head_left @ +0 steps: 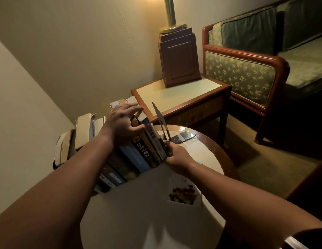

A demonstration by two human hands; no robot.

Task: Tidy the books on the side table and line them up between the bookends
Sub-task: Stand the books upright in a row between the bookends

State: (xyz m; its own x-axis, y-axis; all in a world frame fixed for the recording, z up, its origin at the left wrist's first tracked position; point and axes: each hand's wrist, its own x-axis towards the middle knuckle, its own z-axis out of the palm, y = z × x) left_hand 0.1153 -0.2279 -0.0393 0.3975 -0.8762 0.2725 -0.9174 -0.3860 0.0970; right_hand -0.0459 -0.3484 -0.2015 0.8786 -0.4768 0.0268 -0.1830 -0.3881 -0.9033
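A row of several books (131, 159) stands upright on the round side table (131, 212), spines facing me. My left hand (124, 123) rests on the top edges of the rightmost books, fingers spread and bent over them. A thin dark metal bookend (161, 121) stands at the right end of the row. My right hand (176, 155) grips the bookend's lower part against the last book. More books with pale page edges (82, 130) stand at the row's left end. The left bookend is hidden.
A colourful puzzle cube (183, 194) lies on the round table near my right forearm. Behind stands a square side table (180, 94) with a wooden lamp base (180, 58). A cushioned armchair (255, 69) is at the right. A wall runs along the left.
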